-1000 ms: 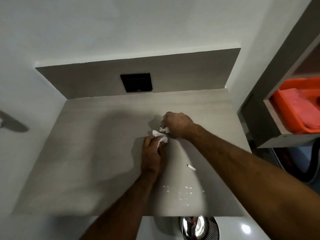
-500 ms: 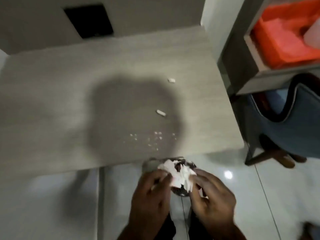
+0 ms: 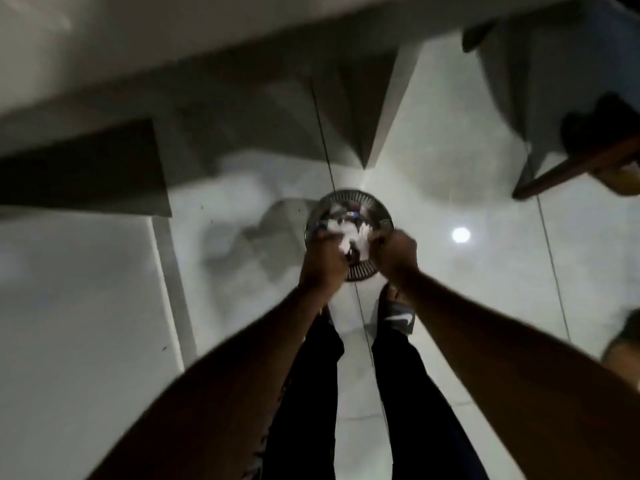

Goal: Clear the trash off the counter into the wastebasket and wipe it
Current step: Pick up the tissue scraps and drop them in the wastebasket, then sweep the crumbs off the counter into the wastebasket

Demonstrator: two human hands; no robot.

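Observation:
A round metal mesh wastebasket (image 3: 360, 202) stands on the pale tiled floor, straight below me. Both my hands are over its opening. My left hand (image 3: 323, 259) is at the near-left rim with its fingers curled on white crumpled paper (image 3: 346, 235). My right hand (image 3: 394, 252) is a closed fist at the near-right rim, touching the same white wad. The paper sits just inside the basket's mouth, and motion blurs it. The counter (image 3: 104, 46) shows only as a pale blurred band across the top.
A dark panel (image 3: 79, 168) under the counter stands to the left. A wooden chair leg (image 3: 571, 168) and dark seat reach in at the right. My legs in dark trousers and a sandalled foot (image 3: 396, 315) are just behind the basket.
My view has tipped from the counter top down to the floor. Both hands have carried the crumpled paper off the counter and lowered it into the mouth of the wastebasket.

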